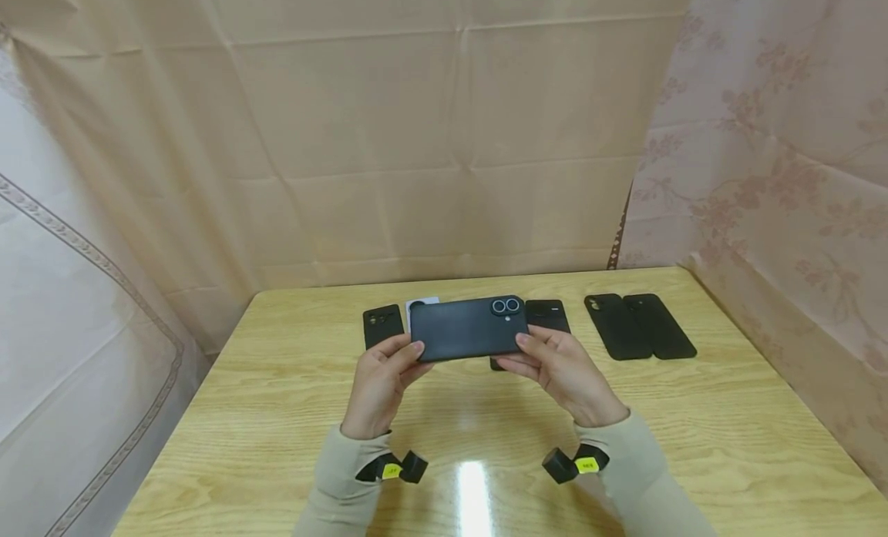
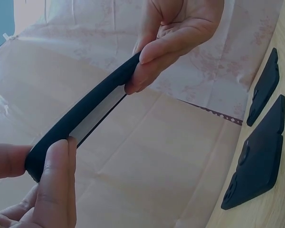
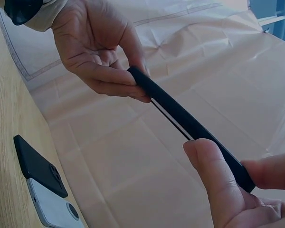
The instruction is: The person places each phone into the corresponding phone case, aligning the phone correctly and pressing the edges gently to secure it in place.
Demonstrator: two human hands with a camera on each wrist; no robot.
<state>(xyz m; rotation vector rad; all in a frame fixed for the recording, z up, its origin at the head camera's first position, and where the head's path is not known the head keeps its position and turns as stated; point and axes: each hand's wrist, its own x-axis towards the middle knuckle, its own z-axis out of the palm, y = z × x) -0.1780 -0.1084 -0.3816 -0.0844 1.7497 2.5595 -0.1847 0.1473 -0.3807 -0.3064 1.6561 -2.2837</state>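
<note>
A dark phone in a black case (image 1: 468, 329) is held level above the table, its back with two camera lenses facing me. My left hand (image 1: 380, 384) pinches its left end, thumb on the back and fingers behind. At the other end, below the lenses, my right hand (image 1: 570, 374) pinches it the same way. Seen edge-on in the left wrist view, the cased phone (image 2: 85, 111) shows a pale strip along its side. That strip also appears on the cased phone (image 3: 180, 116) in the right wrist view. Its front face is hidden from the head view.
Behind the hands lie a black phone (image 1: 382, 323), a partly covered white phone (image 3: 52, 204) and another black phone-shaped item (image 1: 548, 315). Two black phone cases or phones (image 1: 610, 329) lie side by side on the right of the wooden table (image 1: 277, 414). Cloth curtains (image 1: 416, 136) surround it.
</note>
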